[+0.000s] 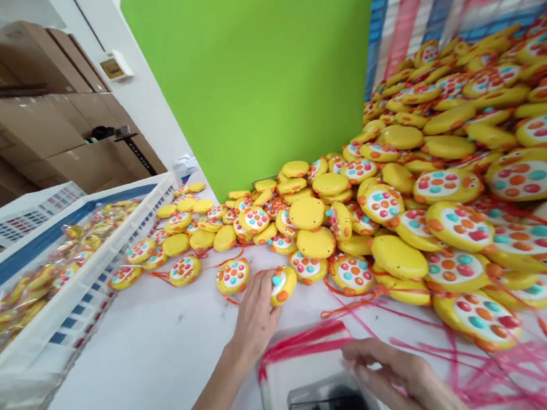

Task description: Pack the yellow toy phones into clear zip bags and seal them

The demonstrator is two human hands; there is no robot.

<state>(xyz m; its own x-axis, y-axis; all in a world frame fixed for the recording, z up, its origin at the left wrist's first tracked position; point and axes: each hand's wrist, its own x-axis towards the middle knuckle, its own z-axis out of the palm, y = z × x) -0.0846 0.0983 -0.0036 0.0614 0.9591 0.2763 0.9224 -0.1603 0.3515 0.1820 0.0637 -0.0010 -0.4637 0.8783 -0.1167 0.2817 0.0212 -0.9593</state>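
Observation:
My left hand (257, 311) reaches forward on the white table (139, 370) and its fingers close around one yellow round toy (282, 284) with coloured buttons, at the near edge of a big pile of the same toys (449, 161). My right hand (401, 376) lies lower right, fingers resting on a stack of clear plastic bags with red strips (305, 349). Whether it grips a bag I cannot tell.
A white crate (77, 284) at the left holds bagged toys. A green board (255, 66) stands behind the pile, with brown cartons (29, 109) at the far left. Pink and orange strings (476, 366) trail across the table at the right.

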